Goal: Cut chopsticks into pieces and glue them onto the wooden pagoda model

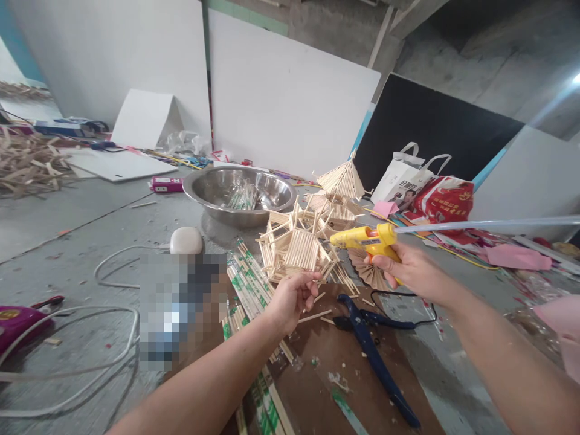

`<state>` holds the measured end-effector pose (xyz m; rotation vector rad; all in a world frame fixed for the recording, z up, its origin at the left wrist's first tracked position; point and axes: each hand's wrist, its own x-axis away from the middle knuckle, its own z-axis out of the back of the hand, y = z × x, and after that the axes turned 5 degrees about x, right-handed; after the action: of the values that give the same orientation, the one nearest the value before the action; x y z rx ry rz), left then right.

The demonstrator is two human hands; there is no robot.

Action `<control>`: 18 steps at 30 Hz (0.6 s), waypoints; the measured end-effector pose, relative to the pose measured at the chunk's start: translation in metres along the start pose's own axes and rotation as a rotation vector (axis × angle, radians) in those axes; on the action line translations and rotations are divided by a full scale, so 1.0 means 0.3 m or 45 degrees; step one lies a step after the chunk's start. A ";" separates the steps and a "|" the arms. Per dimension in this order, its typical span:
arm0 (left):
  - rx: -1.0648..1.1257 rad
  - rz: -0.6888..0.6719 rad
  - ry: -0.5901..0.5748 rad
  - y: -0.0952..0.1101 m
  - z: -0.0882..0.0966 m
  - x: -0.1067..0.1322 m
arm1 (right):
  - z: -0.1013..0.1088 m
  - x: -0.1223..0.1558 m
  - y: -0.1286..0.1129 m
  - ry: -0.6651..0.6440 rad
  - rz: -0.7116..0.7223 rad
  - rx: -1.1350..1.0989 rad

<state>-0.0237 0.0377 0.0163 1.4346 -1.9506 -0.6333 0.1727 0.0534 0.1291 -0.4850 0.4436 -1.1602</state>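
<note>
My right hand is wrapped around the grip of a yellow hot glue gun, its nozzle pointing left at a wooden stick model. A long clear glue stick juts out from the gun's back. Just below the model's front edge, my left hand has its fingers pinched together. What lies between those fingertips I cannot make out. Behind, a stick-built pointed roof rises above more stick work. Blue-handled cutters lie open on the brown board, among short cut sticks.
Wrapped chopsticks lie left of the model. A steel basin with wrappers stands behind, near a white rounded device. White cable loops at left. Bags sit at right, white panels behind. A pixelated patch hides part of the floor.
</note>
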 end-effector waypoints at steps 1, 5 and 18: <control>-0.007 -0.009 0.004 0.000 0.000 0.001 | 0.000 0.001 0.002 -0.003 0.004 -0.001; -0.018 -0.012 0.027 0.005 -0.006 0.006 | -0.002 -0.002 0.021 -0.010 0.017 0.065; 0.001 0.006 0.059 0.014 -0.020 0.009 | -0.018 -0.025 0.037 -0.012 0.055 0.119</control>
<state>-0.0227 0.0364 0.0240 1.4319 -1.9182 -0.5920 0.1756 0.0632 0.1189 -0.3977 0.3881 -1.1315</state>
